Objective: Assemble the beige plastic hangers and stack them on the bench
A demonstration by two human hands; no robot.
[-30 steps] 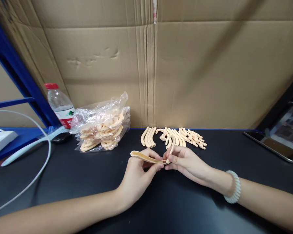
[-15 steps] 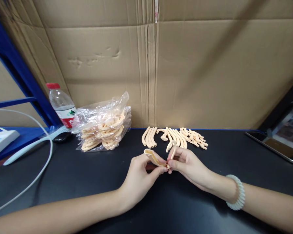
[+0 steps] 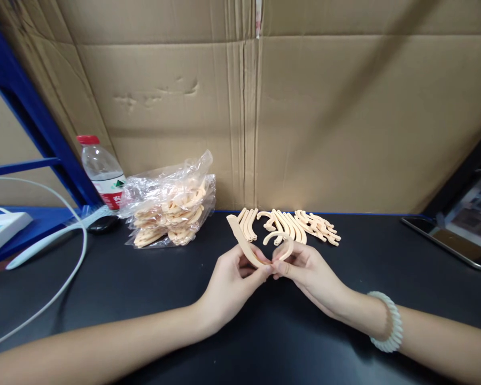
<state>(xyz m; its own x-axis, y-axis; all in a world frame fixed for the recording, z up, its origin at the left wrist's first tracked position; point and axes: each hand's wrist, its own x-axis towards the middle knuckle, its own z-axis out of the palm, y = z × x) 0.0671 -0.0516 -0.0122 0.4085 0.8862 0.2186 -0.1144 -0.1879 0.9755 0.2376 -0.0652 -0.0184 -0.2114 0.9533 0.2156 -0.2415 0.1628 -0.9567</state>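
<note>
My left hand [image 3: 233,286] is closed on a long, slightly curved beige plastic hanger arm [image 3: 242,241], which slants up and to the left. A beige hanger hook [image 3: 289,247] is pinched in my right hand [image 3: 310,275], its round end arching up and to the left. The lower ends of the two parts meet between my fingertips, which hide how they join. Beyond my hands lie a row of curved arms [image 3: 248,227], more curved arms with hooks [image 3: 292,227] and a cluster of short forked pieces [image 3: 318,227].
A clear bag [image 3: 172,208] of beige parts sits at the back left, beside a red-capped bottle [image 3: 104,174] and a dark mouse [image 3: 103,224]. A white cable [image 3: 70,267] loops along the left. To the right is a tablet-like device [image 3: 444,240]; cardboard [image 3: 344,107] walls the back.
The hanger arm has turned in my left hand, showing its smooth outer side and pointing higher. In my right hand the hook has rotated so its curve faces the camera.
</note>
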